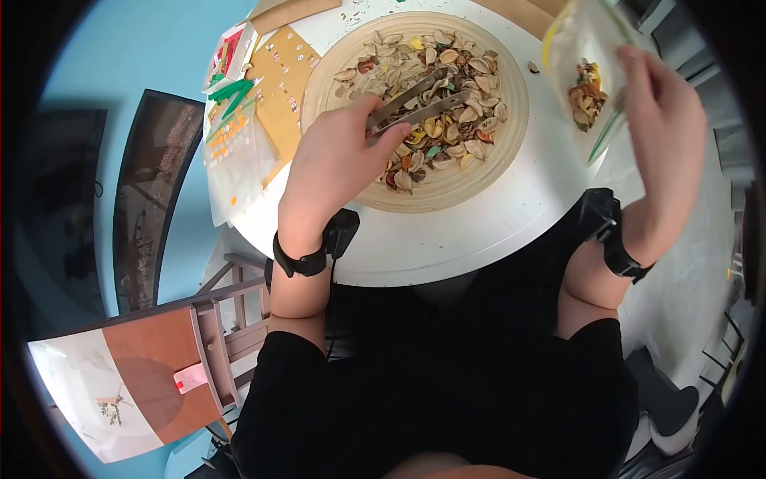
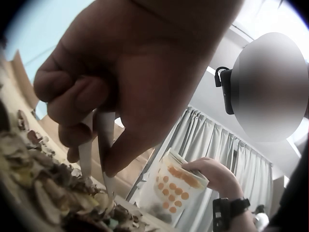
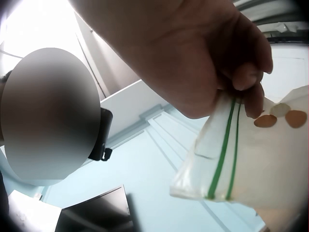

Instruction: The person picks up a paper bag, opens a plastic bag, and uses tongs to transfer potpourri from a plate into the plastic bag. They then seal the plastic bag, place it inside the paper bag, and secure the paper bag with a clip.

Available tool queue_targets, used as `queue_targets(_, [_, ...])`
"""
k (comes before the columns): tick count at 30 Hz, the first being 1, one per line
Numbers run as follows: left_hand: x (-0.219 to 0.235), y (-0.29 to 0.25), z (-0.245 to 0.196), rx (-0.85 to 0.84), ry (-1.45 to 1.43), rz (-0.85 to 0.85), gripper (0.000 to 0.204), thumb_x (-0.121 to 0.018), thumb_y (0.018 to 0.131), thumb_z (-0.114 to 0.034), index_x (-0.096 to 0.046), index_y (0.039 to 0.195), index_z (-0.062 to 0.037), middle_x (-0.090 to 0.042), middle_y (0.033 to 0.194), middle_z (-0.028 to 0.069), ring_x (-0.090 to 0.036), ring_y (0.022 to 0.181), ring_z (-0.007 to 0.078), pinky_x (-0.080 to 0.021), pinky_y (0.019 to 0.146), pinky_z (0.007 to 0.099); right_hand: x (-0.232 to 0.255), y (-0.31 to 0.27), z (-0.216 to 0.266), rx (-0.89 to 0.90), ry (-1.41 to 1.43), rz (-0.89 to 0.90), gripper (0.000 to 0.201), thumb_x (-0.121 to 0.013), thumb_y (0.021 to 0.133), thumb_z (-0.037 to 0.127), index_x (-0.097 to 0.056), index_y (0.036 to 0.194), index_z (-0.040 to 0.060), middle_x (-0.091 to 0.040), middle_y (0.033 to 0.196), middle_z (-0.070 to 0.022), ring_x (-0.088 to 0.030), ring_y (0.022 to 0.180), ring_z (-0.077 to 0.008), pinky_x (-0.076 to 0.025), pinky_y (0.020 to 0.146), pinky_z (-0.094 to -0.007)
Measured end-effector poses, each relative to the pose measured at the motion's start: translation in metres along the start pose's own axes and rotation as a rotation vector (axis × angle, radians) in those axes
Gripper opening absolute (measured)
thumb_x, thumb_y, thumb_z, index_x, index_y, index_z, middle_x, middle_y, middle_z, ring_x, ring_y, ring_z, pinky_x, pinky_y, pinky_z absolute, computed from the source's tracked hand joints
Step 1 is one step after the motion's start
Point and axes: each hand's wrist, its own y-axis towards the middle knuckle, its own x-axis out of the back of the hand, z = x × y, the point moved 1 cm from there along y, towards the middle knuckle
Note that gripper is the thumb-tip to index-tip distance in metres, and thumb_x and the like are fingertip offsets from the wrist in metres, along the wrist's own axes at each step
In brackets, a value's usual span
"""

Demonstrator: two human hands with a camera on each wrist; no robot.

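Note:
My left hand (image 1: pixel 339 156) grips metal tongs (image 1: pixel 411 94), thumb on one arm and fingers on the other. The two arms stand apart, their tips down among dried potpourri petals (image 1: pixel 479 84). These petals, mostly beige with some yellow, orange and green bits, lie spread on a round wooden plate (image 1: pixel 435 201). At the right of the table my right hand (image 1: pixel 666 112) pinches the green-zipped edge of a clear zip bag (image 3: pixel 222 159). Orange dots are printed on that bag, and a small heap of potpourri (image 1: pixel 586 100) shows inside it.
Left of the plate lie a brown printed sheet (image 1: pixel 275 88), a flat dotted zip bag (image 1: pixel 239 180) and green plastic pieces (image 1: pixel 233 100) beside a small box. One loose petal (image 1: pixel 533 67) sits on the white table (image 1: pixel 399 259) right of the plate.

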Motion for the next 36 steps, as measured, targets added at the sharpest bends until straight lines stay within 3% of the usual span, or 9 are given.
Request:
queue_targets(4, [0.001, -0.001, 0.003, 0.011, 0.058, 0.008, 0.038, -0.071, 0.093, -0.035, -0.07, 0.111, -0.0015, -0.072, 0.08, 0.0194, -0.071, 0.078, 0.0383, -0.055, 0.07, 0.0447, -0.022, -0.007, 0.018, 0.034, -0.036, 0.17, 0.038, -0.062, 0.1, 0.032, -0.073, 0.109, -0.0031, -0.058, 0.063, -0.0082, -0.049, 0.058, -0.0114, -0.044, 0.059, -0.0318])
queue_targets(11, [-0.007, 0.002, 0.004, -0.013, -0.016, 0.039, 0.035, -0.072, 0.095, -0.03, -0.068, 0.109, 0.0014, -0.067, 0.077, 0.0179, -0.06, 0.064, 0.0259, -0.048, 0.063, 0.0357, -0.007, 0.021, -0.018, -0.112, 0.036, 0.097, 0.042, -0.063, 0.099, 0.038, -0.076, 0.112, 0.0007, -0.059, 0.068, -0.0031, -0.048, 0.062, -0.0092, -0.042, 0.06, -0.0275])
queue_targets(18, [0.003, 0.005, 0.01, -0.018, -0.164, 0.028, 0.03, -0.072, 0.097, -0.026, -0.068, 0.103, 0.0032, -0.065, 0.074, 0.0094, -0.053, 0.068, 0.013, -0.045, 0.063, 0.0302, 0.039, 0.026, -0.056, -0.172, 0.137, -0.328, 0.048, -0.065, 0.098, 0.046, -0.077, 0.118, 0.0041, -0.06, 0.076, 0.0001, -0.05, 0.067, -0.0075, -0.042, 0.064, -0.0248])
queue_targets(20, [0.006, 0.004, 0.013, -0.034, -0.224, -0.002, 0.029, -0.072, 0.096, -0.026, -0.068, 0.102, 0.0028, -0.064, 0.072, 0.0096, -0.053, 0.065, 0.0141, -0.044, 0.061, 0.0309, 0.062, 0.015, -0.031, 0.045, 0.099, -0.476, 0.044, -0.066, 0.098, 0.028, -0.065, 0.064, 0.0003, -0.058, 0.056, -0.0067, -0.048, 0.047, -0.0179, -0.044, 0.05, -0.0382])
queue_targets(21, [0.007, 0.004, 0.015, -0.043, -0.259, -0.023, 0.029, -0.072, 0.095, -0.026, -0.069, 0.101, 0.0021, -0.063, 0.07, 0.0115, -0.053, 0.062, 0.0172, -0.044, 0.06, 0.0327, 0.068, 0.013, -0.027, -0.006, 0.126, -0.5, 0.048, -0.058, 0.102, 0.026, -0.063, 0.061, 0.002, -0.049, 0.052, -0.0019, -0.041, 0.045, -0.0131, -0.042, 0.049, -0.0355])
queue_targets(24, [0.012, 0.003, 0.019, -0.046, -0.377, -0.057, 0.027, -0.073, 0.095, -0.025, -0.069, 0.099, 0.0014, -0.06, 0.067, 0.0092, -0.049, 0.059, 0.015, -0.04, 0.056, 0.0315, 0.072, 0.004, -0.022, 0.0, -0.038, -0.417, 0.044, -0.06, 0.101, 0.028, -0.069, 0.066, 0.0021, -0.053, 0.053, -0.0019, -0.043, 0.046, -0.0141, -0.046, 0.05, -0.0353])
queue_targets(28, [0.023, -0.003, 0.014, -0.055, -0.397, -0.102, 0.025, -0.074, 0.095, -0.023, -0.068, 0.097, 0.0007, -0.055, 0.065, 0.0027, -0.042, 0.06, 0.008, -0.034, 0.053, 0.0269, 0.025, 0.012, -0.028, -0.075, -0.028, -0.009, 0.042, -0.063, 0.095, 0.038, -0.077, 0.109, 0.0002, -0.067, 0.072, -0.0065, -0.057, 0.067, -0.0078, -0.048, 0.066, -0.0265])
queue_targets(33, [0.024, -0.012, -0.001, -0.118, -0.493, -0.105, 0.023, -0.074, 0.095, -0.023, -0.069, 0.097, 0.0, -0.053, 0.063, 0.0017, -0.042, 0.059, 0.0072, -0.033, 0.052, 0.0263, -0.031, 0.014, -0.003, -0.055, -0.095, 0.361, 0.042, -0.064, 0.096, 0.036, -0.076, 0.113, -0.0006, -0.066, 0.073, -0.0064, -0.058, 0.068, -0.0077, -0.048, 0.067, -0.0262])
queue_targets(36, [0.012, -0.009, -0.018, -0.156, -0.475, -0.077, 0.024, -0.074, 0.095, -0.024, -0.069, 0.099, -0.0003, -0.055, 0.063, 0.0025, -0.045, 0.057, 0.0079, -0.035, 0.052, 0.0273, -0.034, 0.007, 0.012, -0.041, 0.002, 0.296, 0.04, -0.06, 0.097, 0.031, -0.073, 0.105, -0.0058, -0.063, 0.065, -0.0101, -0.057, 0.057, -0.016, -0.047, 0.059, -0.0323])
